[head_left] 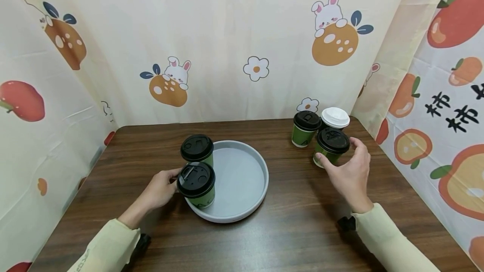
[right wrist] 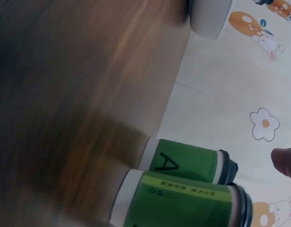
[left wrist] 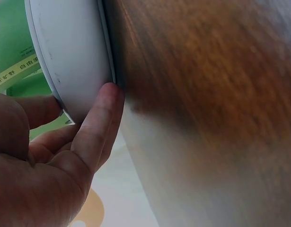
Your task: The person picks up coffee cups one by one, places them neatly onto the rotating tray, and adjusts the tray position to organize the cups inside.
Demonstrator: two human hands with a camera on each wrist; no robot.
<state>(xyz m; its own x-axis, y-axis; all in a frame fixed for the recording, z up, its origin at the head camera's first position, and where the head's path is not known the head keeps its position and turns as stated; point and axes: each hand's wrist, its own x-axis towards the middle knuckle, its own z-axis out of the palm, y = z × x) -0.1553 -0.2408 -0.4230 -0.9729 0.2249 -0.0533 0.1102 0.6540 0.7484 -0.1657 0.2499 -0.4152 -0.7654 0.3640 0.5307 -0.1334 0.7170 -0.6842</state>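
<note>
My left hand (head_left: 160,188) grips the left edge of a round grey tray (head_left: 242,179), thumb at the rim and fingers along the outer wall in the left wrist view. Two green paper cups with black lids, a rear cup (head_left: 197,148) and a front cup (head_left: 196,184), stand at the tray's left side. At the back right, my right hand (head_left: 349,175) is spread around a black-lidded green cup (head_left: 332,144). In the right wrist view a fingertip (right wrist: 283,161) shows apart from the nearer cup (right wrist: 178,201).
Beside the right-hand cup stand another black-lidded green cup (head_left: 304,131) and a white-lidded cup (head_left: 335,117). The brown wooden table (head_left: 287,221) is bordered by printed cloth walls (head_left: 223,74) at the back and sides.
</note>
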